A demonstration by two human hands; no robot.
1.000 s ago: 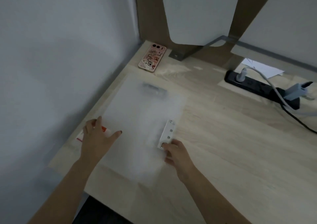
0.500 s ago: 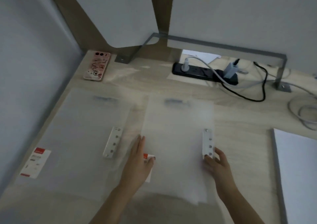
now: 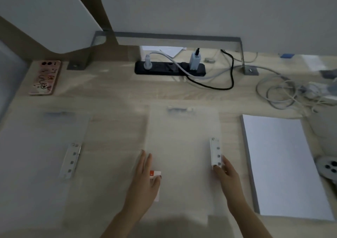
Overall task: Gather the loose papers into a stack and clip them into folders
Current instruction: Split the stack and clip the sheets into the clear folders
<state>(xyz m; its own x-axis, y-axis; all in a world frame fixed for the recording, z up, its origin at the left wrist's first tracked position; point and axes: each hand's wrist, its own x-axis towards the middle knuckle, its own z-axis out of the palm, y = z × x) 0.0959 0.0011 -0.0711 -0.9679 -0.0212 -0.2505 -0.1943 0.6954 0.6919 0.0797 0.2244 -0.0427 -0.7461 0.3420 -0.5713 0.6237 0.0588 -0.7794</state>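
The wooden desk (image 3: 164,91) carries a translucent centre folder (image 3: 182,137), lying flat and closed. A second translucent folder (image 3: 36,155) lies left of the centre folder, apart from it. A stack of white papers (image 3: 280,164) lies just right of the centre folder. A black power strip (image 3: 169,69) sits beyond the centre folder. The left hand (image 3: 144,181) lies flat with straight fingers on its left edge, covering a label (image 3: 155,174). The right hand (image 3: 226,174) touches the near end of its white clip bar (image 3: 216,151); whether it grips cannot be told.
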